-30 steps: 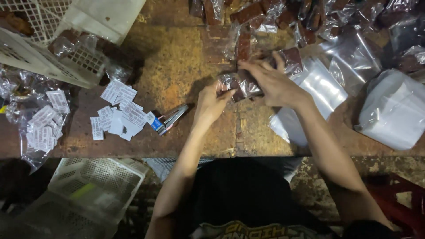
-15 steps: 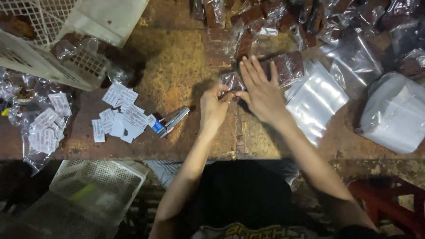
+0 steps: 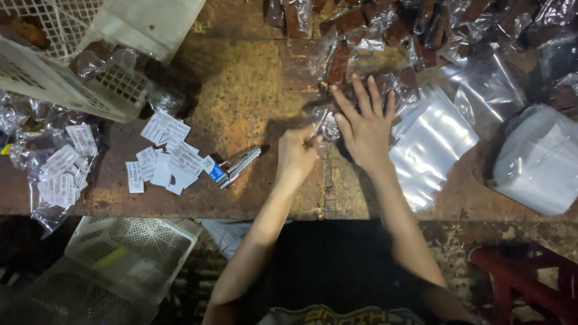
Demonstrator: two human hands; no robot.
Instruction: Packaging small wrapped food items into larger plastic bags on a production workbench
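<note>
Right hand (image 3: 364, 123) stays spread flat on packet (image 3: 330, 124); left hand (image 3: 296, 151) now pinches its edge; contents indistinct.

Bare table (image 3: 241, 102) lies open through the middle, from the near edge up toward the far edge, between the paper labels (image 3: 165, 159) and the 2 hands. A stapler (image 3: 238, 165) sits in that lane, just left of the left hand (image 3: 296, 153). The far left corner is blocked by white mesh baskets (image 3: 66, 66). Along the far edge, filled brown packets (image 3: 385, 30) crowd the way. Right of the right hand (image 3: 364, 123), stacked clear bags (image 3: 430, 144) and a white bundle (image 3: 539, 162) fill the table to its right edge.
</note>
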